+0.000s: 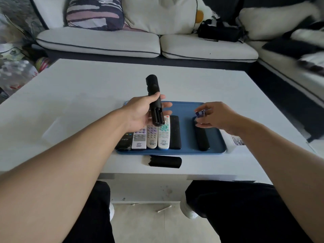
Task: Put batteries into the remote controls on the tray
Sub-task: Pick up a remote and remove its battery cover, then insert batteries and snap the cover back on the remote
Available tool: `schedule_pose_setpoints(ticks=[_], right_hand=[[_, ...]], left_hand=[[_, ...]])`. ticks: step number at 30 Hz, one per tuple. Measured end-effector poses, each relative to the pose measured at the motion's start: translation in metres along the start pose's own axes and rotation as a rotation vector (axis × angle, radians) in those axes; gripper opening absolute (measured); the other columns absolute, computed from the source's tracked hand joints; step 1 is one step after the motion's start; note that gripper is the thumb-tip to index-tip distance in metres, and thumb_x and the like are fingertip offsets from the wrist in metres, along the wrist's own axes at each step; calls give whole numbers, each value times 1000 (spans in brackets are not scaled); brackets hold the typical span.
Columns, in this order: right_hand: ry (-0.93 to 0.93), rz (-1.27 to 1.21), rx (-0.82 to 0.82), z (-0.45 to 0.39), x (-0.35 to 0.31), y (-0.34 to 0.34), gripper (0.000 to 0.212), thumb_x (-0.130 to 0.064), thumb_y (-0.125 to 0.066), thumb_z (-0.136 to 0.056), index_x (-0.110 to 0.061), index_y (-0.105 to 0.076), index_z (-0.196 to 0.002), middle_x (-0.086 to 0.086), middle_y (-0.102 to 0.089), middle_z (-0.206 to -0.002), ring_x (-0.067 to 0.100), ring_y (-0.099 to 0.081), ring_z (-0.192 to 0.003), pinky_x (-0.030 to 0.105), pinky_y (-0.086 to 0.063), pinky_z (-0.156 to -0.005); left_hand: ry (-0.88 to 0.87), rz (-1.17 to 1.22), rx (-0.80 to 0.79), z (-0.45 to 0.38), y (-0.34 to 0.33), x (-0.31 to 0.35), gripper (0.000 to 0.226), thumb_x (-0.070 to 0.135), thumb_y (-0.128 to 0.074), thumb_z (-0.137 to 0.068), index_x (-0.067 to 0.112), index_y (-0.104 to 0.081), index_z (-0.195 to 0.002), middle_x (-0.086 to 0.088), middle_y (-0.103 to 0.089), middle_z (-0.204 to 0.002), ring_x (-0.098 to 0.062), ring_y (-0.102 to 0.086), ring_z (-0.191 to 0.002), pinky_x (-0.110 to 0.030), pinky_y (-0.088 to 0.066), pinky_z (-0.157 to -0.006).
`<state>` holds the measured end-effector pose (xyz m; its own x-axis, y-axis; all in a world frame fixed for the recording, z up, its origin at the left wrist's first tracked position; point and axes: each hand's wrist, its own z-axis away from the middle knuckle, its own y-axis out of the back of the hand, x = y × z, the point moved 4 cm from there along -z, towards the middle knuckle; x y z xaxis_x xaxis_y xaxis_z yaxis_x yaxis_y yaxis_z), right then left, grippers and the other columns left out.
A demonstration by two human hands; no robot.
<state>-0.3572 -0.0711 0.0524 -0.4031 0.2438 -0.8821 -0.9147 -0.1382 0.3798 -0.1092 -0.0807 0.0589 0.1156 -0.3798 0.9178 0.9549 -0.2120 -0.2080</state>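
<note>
My left hand (pixel 140 113) grips a black remote (pixel 154 95) above the blue tray (pixel 185 109), back side up with its battery bay open toward me. My right hand (pixel 217 116) pinches blue-and-white batteries (pixel 200 113) over the tray's right part. On the tray lie several remotes: a black one (pixel 123 142) at the left, three pale ones with coloured buttons (pixel 164 135), a slim black one (pixel 175 132) and another black one (pixel 201 137) under my right hand. A black battery cover (pixel 164 161) lies on the white table (pixel 78 102) in front of the tray.
A small printed pack (pixel 236 140) lies on the table right of the tray. A white sofa (pixel 149 41) with cushions and a black bag (pixel 219 31) stands behind the table. My knees are under the near table edge; cotton swabs lie on the floor.
</note>
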Motion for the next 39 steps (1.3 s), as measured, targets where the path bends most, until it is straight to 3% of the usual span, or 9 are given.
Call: schedule_pose_setpoints(ticks=[2, 5, 11, 16, 20, 24, 29, 32, 39], right_hand=[[14, 133, 112, 3, 13, 25, 28, 10, -72, -82, -11, -71, -101, 17, -66, -92, 28, -70, -76, 46, -60, -87], [4, 261, 218, 11, 24, 50, 30, 4, -73, -79, -21, -74, -97, 9, -68, -81, 29, -70, -74, 53, -57, -90], [-76, 486, 364, 20, 38, 83, 30, 0, -66, -77, -27, -72, -89, 8, -72, -87, 35, -72, -80, 49, -62, -77], [-217, 785, 310, 28, 53, 92, 24, -4, -68, -80, -20, -73, -98, 2, -69, -91, 25, -66, -77, 26, -53, -62], [-300, 919, 253, 27, 65, 89, 23, -15, -72, -83, -19, -73, -105, -4, -65, -86, 22, -66, -89, 26, -51, -69], [-324, 1017, 188, 20, 71, 83, 31, -36, -78, -81, -18, -75, -105, 2, -71, -108, 24, -67, -100, 32, -56, -87], [-371, 917, 143, 8, 75, 89, 38, -16, -79, -79, -16, -72, -116, 10, -69, -116, 29, -65, -111, 37, -53, -93], [-360, 901, 187, 5, 77, 91, 35, -13, -73, -82, -13, -71, -117, 12, -69, -116, 31, -65, -110, 38, -54, -93], [-394, 1041, 243, 5, 76, 86, 29, -10, -58, -88, -12, -69, -115, 7, -68, -112, 26, -66, -100, 31, -56, -84]], left_hand=[[-18, -9, -49, -7, -20, -1, 39, 37, -48, -106, 17, -57, -137, -6, -74, -120, -27, -72, -110, -44, -51, -102], [-28, 0, -93, -13, -43, -4, 38, 36, -48, -106, 15, -57, -137, -7, -74, -120, -29, -72, -108, -41, -57, -90], [-6, 25, -138, -28, -78, -14, 37, 36, -49, -106, 15, -60, -135, -7, -75, -117, -29, -73, -106, -47, -53, -102], [12, 21, -143, -33, -93, -19, 35, 36, -49, -106, 18, -61, -133, -5, -76, -116, -26, -74, -105, -46, -53, -99], [25, 15, -135, -33, -91, -20, 36, 37, -49, -106, 18, -60, -134, -4, -76, -115, -25, -74, -105, -46, -52, -102], [29, 29, -123, -32, -85, -19, 37, 38, -49, -106, 18, -59, -136, -3, -76, -114, -25, -74, -104, -47, -50, -105], [24, 29, -116, -31, -81, -18, 37, 37, -51, -105, 18, -59, -136, -3, -76, -114, -25, -74, -104, -44, -52, -102], [22, 42, -112, -31, -80, -16, 36, 36, -52, -105, 18, -59, -135, -3, -77, -113, -26, -75, -103, -40, -55, -90], [5, 49, -93, -26, -66, -9, 36, 34, -54, -104, 15, -60, -134, -6, -77, -112, -27, -75, -101, -41, -57, -88]])
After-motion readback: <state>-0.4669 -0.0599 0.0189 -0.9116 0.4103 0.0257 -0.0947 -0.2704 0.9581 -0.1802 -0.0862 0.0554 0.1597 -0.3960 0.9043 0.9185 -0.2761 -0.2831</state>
